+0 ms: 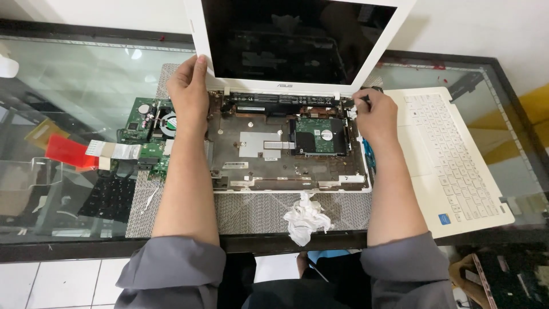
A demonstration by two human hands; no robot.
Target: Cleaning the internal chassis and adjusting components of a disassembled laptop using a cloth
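A crumpled white tissue (pixel 306 220) lies nearest the person, on the grey mat (pixel 251 213) that covers the middle of the glass counter (pixel 74 86). Just beyond it sits the opened laptop base (pixel 286 146), its top cover removed and its internals exposed. A hard drive (pixel 320 136) occupies the right half of the base; a silver plate (pixel 260 143) sits near the centre. The detached white keyboard cover (pixel 452 166) rests to the right of the base, partly overhanging the counter edge. A green motherboard with fan (pixel 150 127) lies to the left of the base, beside a red ribbon strip (pixel 67 151) and a black keypad (pixel 111 197).

The left hand (pixel 189 91) lies flat, fingers extended, on the rear left corner of the base, touching the screen's lower left edge. The right hand (pixel 374 117) is clenched around a thin dark tool (pixel 363 98) at the rear right corner, by the hinge. The white laptop screen (pixel 297 40) stands upright at the far side.
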